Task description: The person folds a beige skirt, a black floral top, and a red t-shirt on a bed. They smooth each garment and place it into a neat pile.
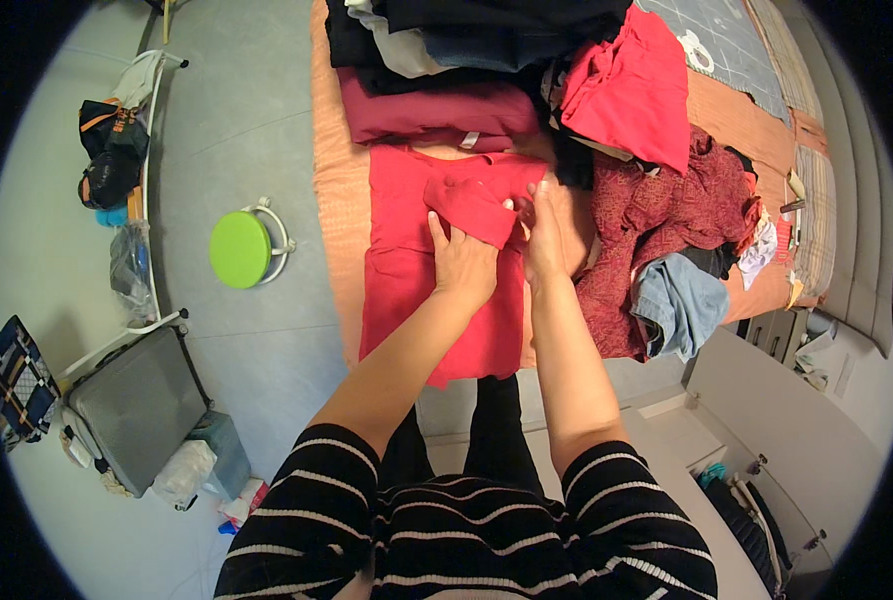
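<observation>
A red shirt (436, 315) lies spread on the orange bedcover in front of me, with a bunched flap of its cloth folded over near the upper right. My left hand (466, 265) is on this flap, some fingers tucked beneath the cloth and others resting on top. Along the shirt's right edge is my right hand (544, 240), its fingers stretched away from me and touching the cloth. A fingertip shows at the flap's end between the hands; whose it is I cannot tell.
Beyond the shirt are a folded maroon garment (446, 112) and a stack of dark clothes (506, 40). To the right lie a folded red garment (631, 90), a patterned red garment (646, 205) and blue denim (681, 300). A green stool (240, 250) stands left of the bed.
</observation>
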Action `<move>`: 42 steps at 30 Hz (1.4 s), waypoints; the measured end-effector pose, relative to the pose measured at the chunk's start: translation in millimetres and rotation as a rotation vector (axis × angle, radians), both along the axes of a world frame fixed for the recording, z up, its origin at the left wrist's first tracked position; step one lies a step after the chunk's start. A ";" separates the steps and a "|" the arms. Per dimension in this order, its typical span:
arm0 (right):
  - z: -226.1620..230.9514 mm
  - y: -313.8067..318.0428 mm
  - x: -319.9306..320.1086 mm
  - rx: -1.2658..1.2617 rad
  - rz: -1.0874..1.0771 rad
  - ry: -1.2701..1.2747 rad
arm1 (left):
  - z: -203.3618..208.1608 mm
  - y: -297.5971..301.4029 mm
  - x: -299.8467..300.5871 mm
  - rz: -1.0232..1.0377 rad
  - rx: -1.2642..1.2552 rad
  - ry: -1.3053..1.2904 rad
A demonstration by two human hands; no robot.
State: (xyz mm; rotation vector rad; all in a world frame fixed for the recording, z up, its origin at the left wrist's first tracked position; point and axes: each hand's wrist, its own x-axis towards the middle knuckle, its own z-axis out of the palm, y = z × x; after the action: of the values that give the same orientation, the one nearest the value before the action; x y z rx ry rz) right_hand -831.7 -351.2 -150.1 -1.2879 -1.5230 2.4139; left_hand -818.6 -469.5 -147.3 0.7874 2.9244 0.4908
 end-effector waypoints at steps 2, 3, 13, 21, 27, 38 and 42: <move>-11.3 9.0 1.5 0.264 0.220 0.063 | -14.5 5.4 -1.0 -0.063 -0.234 -0.155; -17.0 12.8 1.6 0.602 0.406 0.073 | -21.3 8.7 -0.6 -0.077 -0.274 -0.180; -26.4 13.9 -24.0 1.231 0.542 0.365 | -37.4 5.1 10.2 -0.134 -0.449 -0.180; -40.6 102.3 80.9 -0.495 -0.318 0.221 | -64.1 -87.5 -1.6 0.184 -0.302 -0.183; -20.6 98.8 85.8 -0.164 -0.350 0.158 | -86.6 -110.3 -8.8 0.208 -0.251 -0.074; 52.5 184.7 104.0 0.361 0.241 -0.040 | -63.3 -92.8 -23.4 0.168 -0.149 -0.082; 61.2 180.4 73.6 0.362 0.245 -0.025 | -39.1 -44.1 -19.2 -0.037 0.195 -0.137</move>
State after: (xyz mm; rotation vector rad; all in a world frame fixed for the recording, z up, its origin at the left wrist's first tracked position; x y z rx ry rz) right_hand -758.1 -170.8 -88.9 -1.1178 -2.1118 2.1041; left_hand -837.8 -513.5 -186.5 0.7923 2.7606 0.8024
